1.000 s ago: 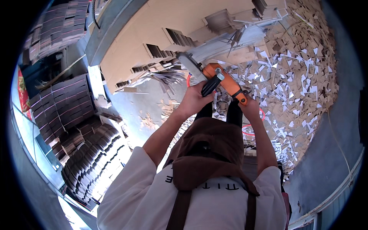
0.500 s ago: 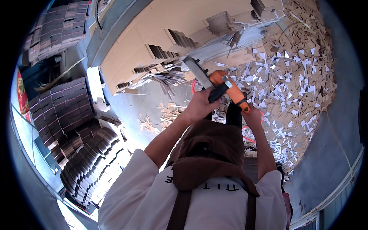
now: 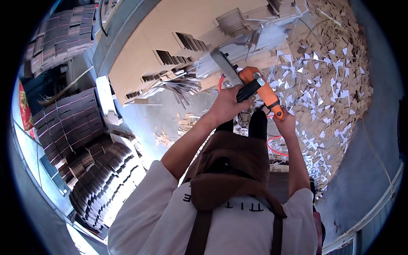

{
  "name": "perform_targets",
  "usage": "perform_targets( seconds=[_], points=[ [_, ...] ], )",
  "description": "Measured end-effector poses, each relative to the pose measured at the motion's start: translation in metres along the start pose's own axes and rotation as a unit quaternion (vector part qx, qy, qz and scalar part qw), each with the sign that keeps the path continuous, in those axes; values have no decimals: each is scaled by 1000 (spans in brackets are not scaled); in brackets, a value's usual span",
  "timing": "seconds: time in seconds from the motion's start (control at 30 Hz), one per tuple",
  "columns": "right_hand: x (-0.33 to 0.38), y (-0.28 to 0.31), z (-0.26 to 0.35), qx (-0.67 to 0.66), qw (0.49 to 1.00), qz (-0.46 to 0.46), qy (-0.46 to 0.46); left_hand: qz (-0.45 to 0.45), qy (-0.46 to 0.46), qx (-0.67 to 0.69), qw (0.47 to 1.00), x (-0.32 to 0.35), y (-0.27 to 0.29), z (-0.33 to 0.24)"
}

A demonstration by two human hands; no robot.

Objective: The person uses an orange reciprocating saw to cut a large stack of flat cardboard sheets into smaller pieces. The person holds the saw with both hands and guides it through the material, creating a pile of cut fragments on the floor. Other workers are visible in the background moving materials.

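Note:
Both my hands hold an orange handheld air tool out in front of me. Its long grey metal head points forward and left, toward the stacked cardboard sheets. My left hand is closed round the black side handle. At the orange body's rear end, my right hand is wrapped, its fingers partly hidden. A red hose loops below the tool, near my right forearm. The head appears close to the stack's cut edge, but whether it touches cannot be told.
A broad heap of cardboard and white paper scraps covers the floor at the right. Loose strips hang at the stack's near edge. Bundled cardboard piles stand at the left. A grey metal beam runs along the stack's left side.
The tool and both my hands have shifted a little to the right and forward. The stack appears slightly farther left in the view. My grip looks the same.

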State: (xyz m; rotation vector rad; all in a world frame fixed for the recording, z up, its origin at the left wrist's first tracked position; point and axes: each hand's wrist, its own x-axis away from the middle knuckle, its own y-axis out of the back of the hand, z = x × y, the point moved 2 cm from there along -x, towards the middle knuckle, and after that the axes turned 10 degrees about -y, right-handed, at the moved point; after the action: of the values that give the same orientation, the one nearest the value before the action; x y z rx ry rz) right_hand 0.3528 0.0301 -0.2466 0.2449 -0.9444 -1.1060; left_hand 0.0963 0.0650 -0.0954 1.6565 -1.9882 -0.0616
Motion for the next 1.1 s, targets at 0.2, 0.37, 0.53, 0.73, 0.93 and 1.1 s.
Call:
perform_targets(
  seconds=[0.2,0.37,0.53,0.73,0.93,1.1],
  points=[
    [-20,3,5,66,997,31,-14,-20,30,30,999,-6,-3,16],
    [-15,5,2,49,998,30,-10,-21,28,1,999,-3,0,0],
    [-28,0,-4,58,998,33,-16,-3,41,10,999,-12,-1,3],
    [-15,-2,-1,37,999,18,-13,-39,-35,-13,999,-8,3,5],
    [-9,0,-6,41,998,33,-20,-18,20,1,1000,-10,-5,10],
    [-14,-2,4,20,1000,12,-13,-19,-8,-8,1000,-8,-1,6]
  ],
)
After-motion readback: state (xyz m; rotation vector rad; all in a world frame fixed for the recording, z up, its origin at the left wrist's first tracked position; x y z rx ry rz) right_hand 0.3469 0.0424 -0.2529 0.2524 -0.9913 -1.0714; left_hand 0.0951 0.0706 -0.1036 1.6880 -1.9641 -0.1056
